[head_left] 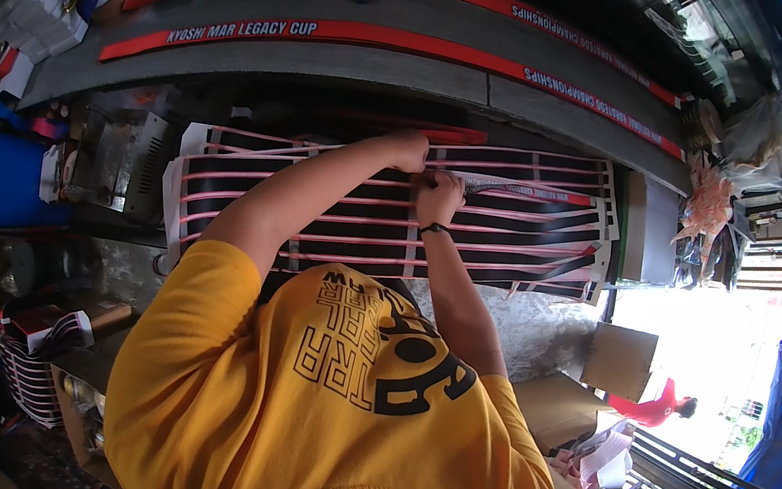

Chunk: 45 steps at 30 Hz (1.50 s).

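Note:
A dark sheet (pixel 336 208) crossed by pale pink-edged strips lies spread in front of me, with narrow bands running across the strips. Over its far part, my left hand (pixel 408 150) is closed, knuckles up. My right hand (pixel 441 194), a dark band on its wrist, is closed just nearer and slightly to the right. A red printed ribbon (pixel 560 197) stretches along the sheet to the right of that hand, with a thin greyish strip (pixel 495 191) beside its near end. The fingers hide whatever either hand pinches.
Long red printed ribbons (pixel 362 35) lie on a grey shelf (pixel 417 72) beyond the sheet. On the left stand a metal box (pixel 135 164) and a blue container (pixel 1 178). Cardboard boxes (pixel 553 409) are at the lower right. Outside is a person in red (pixel 655 406).

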Tool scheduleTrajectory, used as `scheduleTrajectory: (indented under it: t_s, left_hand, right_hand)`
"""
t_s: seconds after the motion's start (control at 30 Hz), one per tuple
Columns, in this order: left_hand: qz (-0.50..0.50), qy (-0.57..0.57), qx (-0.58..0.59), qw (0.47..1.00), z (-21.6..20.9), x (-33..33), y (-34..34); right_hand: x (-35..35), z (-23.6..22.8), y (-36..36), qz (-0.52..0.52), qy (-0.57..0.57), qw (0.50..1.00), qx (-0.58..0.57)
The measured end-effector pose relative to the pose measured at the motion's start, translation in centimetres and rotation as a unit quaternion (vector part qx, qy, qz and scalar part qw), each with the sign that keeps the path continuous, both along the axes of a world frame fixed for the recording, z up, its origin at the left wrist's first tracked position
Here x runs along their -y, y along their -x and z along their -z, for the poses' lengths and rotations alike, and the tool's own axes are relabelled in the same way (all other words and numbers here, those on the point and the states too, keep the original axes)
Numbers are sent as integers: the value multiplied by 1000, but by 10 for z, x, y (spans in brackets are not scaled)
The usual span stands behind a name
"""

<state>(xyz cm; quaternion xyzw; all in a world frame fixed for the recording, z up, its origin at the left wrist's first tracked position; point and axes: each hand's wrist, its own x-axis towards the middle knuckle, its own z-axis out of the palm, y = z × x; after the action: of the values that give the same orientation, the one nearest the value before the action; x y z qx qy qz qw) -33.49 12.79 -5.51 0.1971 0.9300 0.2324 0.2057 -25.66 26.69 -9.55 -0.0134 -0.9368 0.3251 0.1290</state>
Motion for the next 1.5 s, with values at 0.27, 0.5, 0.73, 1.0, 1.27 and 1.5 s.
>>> scheduleTrajectory:
  t_s: [0.27,0.5,0.73,1.0,1.27,1.5]
  left_hand:
    - [-73,-188,-85,976,3,12,-33]
    - [-101,-170,-215,957,16,27,-76]
    - [-153,-215,-187,946,23,21,-78]
    - [-146,-259,-199,934,18,22,-82]
    - [-162,-259,-171,937,23,24,-79]
    - [-198,-211,-107,951,35,19,-65]
  right_hand:
    - [-20,-3,-2,-71,25,995,-71]
    - [-15,-29,-3,-80,35,996,7]
    - [-2,-43,1,-68,-90,993,33]
    - [-12,-27,32,-262,-60,963,-6]
    - [-10,-32,28,-256,15,966,20]
    - [-5,-14,12,-191,101,967,-134]
